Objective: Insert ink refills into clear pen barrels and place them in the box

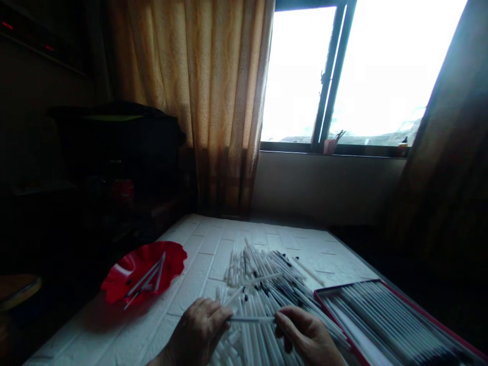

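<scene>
My left hand (204, 325) and my right hand (301, 333) are both closed, pinching the two ends of one slim, pale pen (252, 319). It lies level between them, just above a loose pile of pens and clear tubes (263, 300). Some pieces in the pile have black ends or dark cores. To the right of my right hand is a shallow red-edged box (385, 310) with rows of similar pens laid side by side. Whether the held piece is a whole pen or only part of one is too small to make out.
A red wavy-edged bowl (173, 259) with a few thin sticks stands on the left of the white brick-patterned table (198, 259). Behind the table are a curtain (221, 101) and a window with a small pink cup (330, 147) on its sill. Dark furniture fills the left side.
</scene>
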Demonstrator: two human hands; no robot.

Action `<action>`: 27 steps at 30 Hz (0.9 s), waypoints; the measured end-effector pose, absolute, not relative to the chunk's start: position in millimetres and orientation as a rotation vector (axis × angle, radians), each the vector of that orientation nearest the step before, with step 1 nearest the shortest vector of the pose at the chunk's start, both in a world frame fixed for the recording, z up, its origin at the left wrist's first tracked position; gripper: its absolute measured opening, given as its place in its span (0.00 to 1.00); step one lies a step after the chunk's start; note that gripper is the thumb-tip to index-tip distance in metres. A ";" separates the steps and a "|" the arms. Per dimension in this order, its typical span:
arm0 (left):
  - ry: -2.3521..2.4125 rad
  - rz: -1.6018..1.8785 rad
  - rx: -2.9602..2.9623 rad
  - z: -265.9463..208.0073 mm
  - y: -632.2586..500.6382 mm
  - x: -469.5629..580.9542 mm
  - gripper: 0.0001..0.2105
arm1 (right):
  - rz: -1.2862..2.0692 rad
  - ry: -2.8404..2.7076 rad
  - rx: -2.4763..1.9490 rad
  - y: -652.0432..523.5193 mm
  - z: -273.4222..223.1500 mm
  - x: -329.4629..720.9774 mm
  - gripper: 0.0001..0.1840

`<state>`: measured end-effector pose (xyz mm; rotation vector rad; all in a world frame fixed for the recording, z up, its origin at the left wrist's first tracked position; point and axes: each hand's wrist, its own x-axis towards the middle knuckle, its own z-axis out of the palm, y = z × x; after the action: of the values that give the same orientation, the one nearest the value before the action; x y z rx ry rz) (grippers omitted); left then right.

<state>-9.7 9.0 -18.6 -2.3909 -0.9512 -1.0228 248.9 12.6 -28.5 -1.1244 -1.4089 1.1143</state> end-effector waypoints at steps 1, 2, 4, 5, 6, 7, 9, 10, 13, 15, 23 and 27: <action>-0.954 -1.025 -2.394 -19.3 8.9 -9.2 0.17 | 1.093 -1.395 -1.113 10.4 -26.4 248.0 0.36; -0.954 -1.027 -2.400 -20.2 9.1 -9.0 0.17 | 1.076 -1.381 -1.103 8.2 -24.6 247.2 0.35; -0.947 -1.033 -2.418 -21.9 9.6 -9.3 0.17 | 1.062 -1.355 -1.089 4.1 -22.1 245.6 0.35; -0.939 -1.038 -2.430 -22.7 9.8 -9.8 0.17 | 1.053 -1.341 -1.084 2.4 -21.6 245.1 0.34; -0.930 -1.046 -2.442 -23.3 9.9 -10.4 0.16 | 1.041 -1.331 -1.081 1.1 -21.3 244.8 0.33; -0.924 -1.055 -2.455 -23.7 9.8 -11.0 0.16 | 1.023 -1.325 -1.079 0.4 -21.3 244.9 0.32; -0.921 -1.078 -2.474 -23.2 9.3 -12.2 0.15 | 0.951 -1.348 -1.066 0.8 -21.1 246.7 0.30; -0.925 -1.087 -2.481 -22.4 9.0 -12.8 0.14 | 0.894 -1.383 -1.044 1.9 -20.9 248.5 0.28; -0.951 -1.112 -2.492 -17.9 9.0 -14.9 0.13 | 0.740 -1.545 -0.925 6.9 -20.5 256.0 0.20; -0.966 -1.137 -2.489 -14.8 9.8 -16.4 0.13 | 0.757 -1.576 -0.892 9.6 -21.7 260.6 0.18; -0.943 -1.190 -2.494 -12.8 11.1 -16.3 0.11 | 0.997 -1.563 -1.073 9.9 -26.5 257.6 0.33; -0.910 -1.193 -2.505 -15.4 11.6 -15.0 0.11 | 1.054 -1.586 -1.051 10.3 -28.0 257.7 0.31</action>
<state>-15.0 11.6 -15.4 -2.5046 -0.9105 -1.1934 257.7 10.3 -28.0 -1.0511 -1.5861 1.0544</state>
